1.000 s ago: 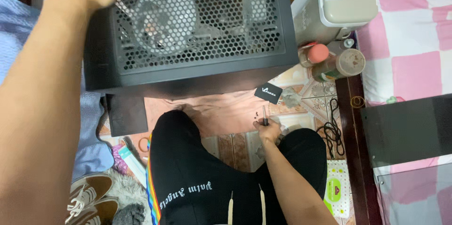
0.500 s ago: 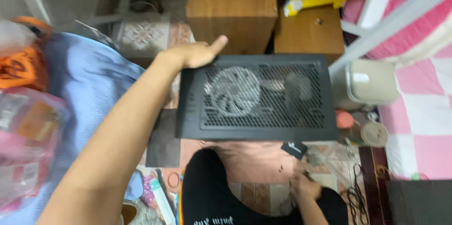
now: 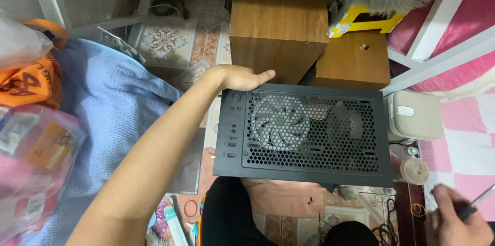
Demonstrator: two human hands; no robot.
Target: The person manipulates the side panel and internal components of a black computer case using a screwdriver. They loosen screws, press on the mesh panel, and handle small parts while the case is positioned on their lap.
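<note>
patterned tile floor (image 3: 166,40), wooden cabinet (image 3: 278,17)

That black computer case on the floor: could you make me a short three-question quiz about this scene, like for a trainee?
1. True or false: the left hand rests on the far edge of the computer case.
2. What does the right hand hold: (a) a cup, (b) a thin tool like a screwdriver, (c) nothing?
3. How many fans show through the case's mesh panel?

Key: 1 true; 2 b; 3 two, the left one clearer than the right.
</note>
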